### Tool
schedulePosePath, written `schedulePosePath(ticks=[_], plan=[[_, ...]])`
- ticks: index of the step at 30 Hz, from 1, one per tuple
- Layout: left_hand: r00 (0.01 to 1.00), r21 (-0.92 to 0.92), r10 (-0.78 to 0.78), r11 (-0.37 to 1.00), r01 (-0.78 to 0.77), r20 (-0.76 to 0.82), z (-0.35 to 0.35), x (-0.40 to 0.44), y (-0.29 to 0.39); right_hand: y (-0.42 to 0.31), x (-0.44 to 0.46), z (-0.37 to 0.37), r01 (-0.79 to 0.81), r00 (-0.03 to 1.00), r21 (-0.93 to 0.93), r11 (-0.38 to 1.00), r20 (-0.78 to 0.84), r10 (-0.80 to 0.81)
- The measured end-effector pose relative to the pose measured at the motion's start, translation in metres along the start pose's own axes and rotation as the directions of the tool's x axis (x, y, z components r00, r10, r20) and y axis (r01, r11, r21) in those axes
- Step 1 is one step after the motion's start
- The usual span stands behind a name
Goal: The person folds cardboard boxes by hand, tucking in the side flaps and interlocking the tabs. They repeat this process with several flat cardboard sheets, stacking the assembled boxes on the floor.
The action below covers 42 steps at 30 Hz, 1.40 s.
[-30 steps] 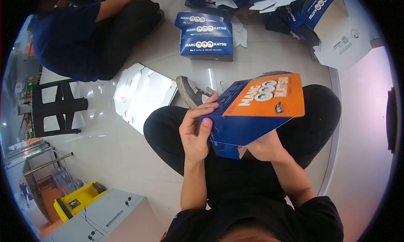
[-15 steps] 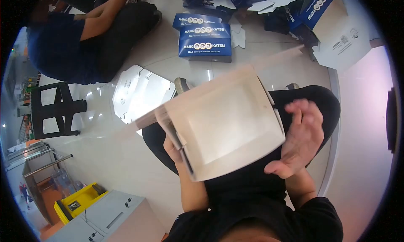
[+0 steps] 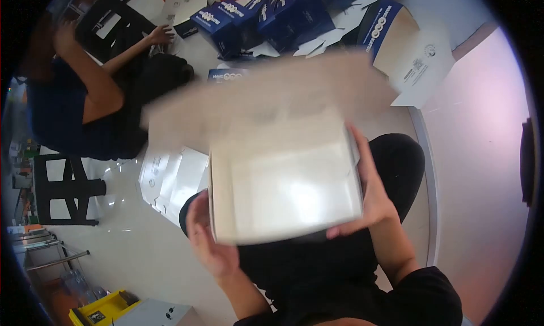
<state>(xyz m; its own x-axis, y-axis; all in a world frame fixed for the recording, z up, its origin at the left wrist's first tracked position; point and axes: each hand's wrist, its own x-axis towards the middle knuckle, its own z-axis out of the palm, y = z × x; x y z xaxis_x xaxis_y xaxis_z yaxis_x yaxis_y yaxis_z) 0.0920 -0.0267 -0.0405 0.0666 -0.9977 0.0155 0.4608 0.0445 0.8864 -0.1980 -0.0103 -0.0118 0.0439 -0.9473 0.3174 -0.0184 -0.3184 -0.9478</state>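
Observation:
A cardboard food box with a pale, shiny inside is held above my lap, open side towards me. Its raised lid flap spreads out on the far side, smeared by motion. My left hand presses against the left wall near the lower corner, fingers partly behind the box. On the opposite side, my right hand grips the right wall, with the thumb under the near edge and fingers reaching up along the side. Nothing lies inside the box.
Flat white box blanks lie on the floor to the left. Blue printed boxes are piled ahead, beside an open box. Another person sits at the upper left. A black stool and yellow bin stand left.
My right hand has closed on the box's right wall. The box has turned more level, its lid flap swung wider. The view has shifted, and the other person's arm now reaches towards boxes.

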Motion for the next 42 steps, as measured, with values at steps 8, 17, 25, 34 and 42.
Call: schedulePosePath(ticks=[8, 17, 25, 34, 42], plan=[[0.877, 0.477, 0.294, 0.874, -0.086, -0.381, -0.091, 0.036, 0.024, -0.053, 0.194, -0.109, 0.362, 0.683, -0.026, 0.932, -0.672, -0.285], [0.977, 0.848, 0.114, 0.52, 0.097, -0.182, -0.189, 0.02, -0.057, 0.003, 0.216, -0.153, -0.14, 0.574, -0.39, 0.91, -0.781, -0.247], [0.914, 0.789, -0.329, 0.485, 0.378, -0.236, -0.29, 0.014, -0.09, 0.039, 0.108, -0.074, -0.208, 0.812, -0.351, 0.913, -0.582, -0.038], [0.997, 0.992, -0.029, 0.109, -0.062, 0.066, -0.214, 0.057, -0.036, 0.044, 0.102, -0.054, -0.259, 0.891, -0.306, 0.916, -0.442, 0.104], [0.986, 0.967, -0.119, 0.212, 0.142, -0.119, -0.189, 0.047, 0.001, 0.044, 0.1, -0.035, -0.266, 0.937, -0.325, 0.907, -0.308, 0.164]])
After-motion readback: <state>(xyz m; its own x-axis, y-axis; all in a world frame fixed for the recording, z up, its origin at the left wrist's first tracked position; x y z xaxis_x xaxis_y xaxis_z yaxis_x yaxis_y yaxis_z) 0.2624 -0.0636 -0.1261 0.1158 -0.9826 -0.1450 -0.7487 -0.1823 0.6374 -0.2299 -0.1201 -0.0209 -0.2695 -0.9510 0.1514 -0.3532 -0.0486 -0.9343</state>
